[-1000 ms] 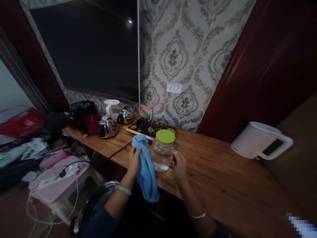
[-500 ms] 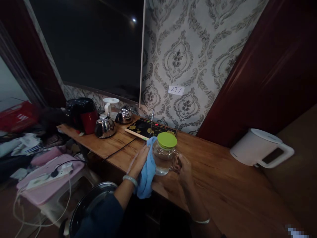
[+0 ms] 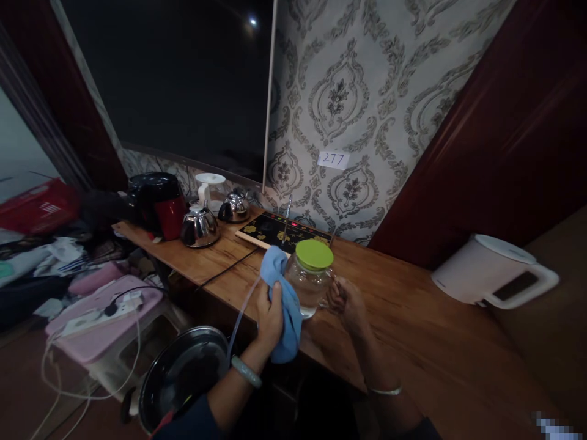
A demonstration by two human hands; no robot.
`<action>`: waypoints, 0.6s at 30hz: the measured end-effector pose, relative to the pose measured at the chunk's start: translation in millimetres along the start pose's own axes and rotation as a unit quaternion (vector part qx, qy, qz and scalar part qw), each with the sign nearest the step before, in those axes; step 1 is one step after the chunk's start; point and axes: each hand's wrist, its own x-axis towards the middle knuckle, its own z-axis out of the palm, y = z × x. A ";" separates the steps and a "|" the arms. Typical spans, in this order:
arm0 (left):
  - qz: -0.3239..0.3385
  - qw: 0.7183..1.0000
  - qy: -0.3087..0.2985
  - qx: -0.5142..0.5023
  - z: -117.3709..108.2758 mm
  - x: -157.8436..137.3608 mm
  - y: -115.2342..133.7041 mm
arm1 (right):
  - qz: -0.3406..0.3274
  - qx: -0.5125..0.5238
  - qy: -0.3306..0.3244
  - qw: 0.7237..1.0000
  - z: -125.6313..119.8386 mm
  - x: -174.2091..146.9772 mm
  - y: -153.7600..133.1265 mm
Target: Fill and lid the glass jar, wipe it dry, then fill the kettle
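Observation:
A clear glass teapot [image 3: 306, 287] with a lime-green lid [image 3: 314, 254] is at the front edge of the wooden counter. My right hand [image 3: 349, 300] is closed around its handle on the right side. In my left hand [image 3: 269, 313] is a bunched light blue cloth [image 3: 288, 324], its lower end hanging past the counter edge. The cloth lies against the left side of the glass, covering part of it. Whether the base of the teapot touches the wood, I cannot tell.
Behind the teapot is a black tea stove panel [image 3: 275, 232] with an upright spout. Two shiny kettles [image 3: 200, 227] and a red-black appliance [image 3: 166, 208] stand left. A white electric kettle [image 3: 486, 272] stands right. Below are a dark basin [image 3: 158, 373] and a pink stool [image 3: 110, 333] with a power strip.
My left hand has turned, thumb now showing on top, and has gathered the cloth higher beside the glass. My right hand still grips the handle. The view has shifted slightly.

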 end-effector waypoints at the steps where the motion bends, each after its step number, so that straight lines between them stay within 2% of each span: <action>1: 0.013 1.000 -0.006 -0.002 1.5 9.7 10.2 | -0.002 -0.001 -0.008 1.000 -1.1 1.1 -1.2; 4: 0.040 0.995 -0.094 -0.005 8.4 39.5 32.4 | -0.006 -0.003 -0.025 1.000 -3.4 5.1 -4.5; 6: 0.051 0.988 -0.142 0.012 13.7 48.6 35.2 | -0.002 -0.001 -0.026 1.000 -4.6 7.9 -5.5; 8: 0.078 0.988 -0.129 0.038 17.9 43.4 27.5 | -0.002 0.003 -0.019 1.000 -5.9 10.4 -5.4; 11: 0.155 0.984 -0.056 0.062 19.0 17.3 4.1 | -0.002 0.008 -0.010 1.000 -7.9 13.4 -4.3; 13: 0.182 0.981 -0.036 0.063 15.3 0.9 -11.7 | -0.005 0.007 -0.003 1.000 -9.3 14.8 -3.3; 15: 0.151 0.987 -0.029 0.047 9.2 -4.3 -22.4 | -0.010 0.003 0.007 1.000 -10.4 15.7 -2.2; 18: 0.017 1.000 -0.013 -0.011 0.5 14.7 -24.2 | -0.014 -0.004 0.013 1.000 -11.5 16.1 -0.7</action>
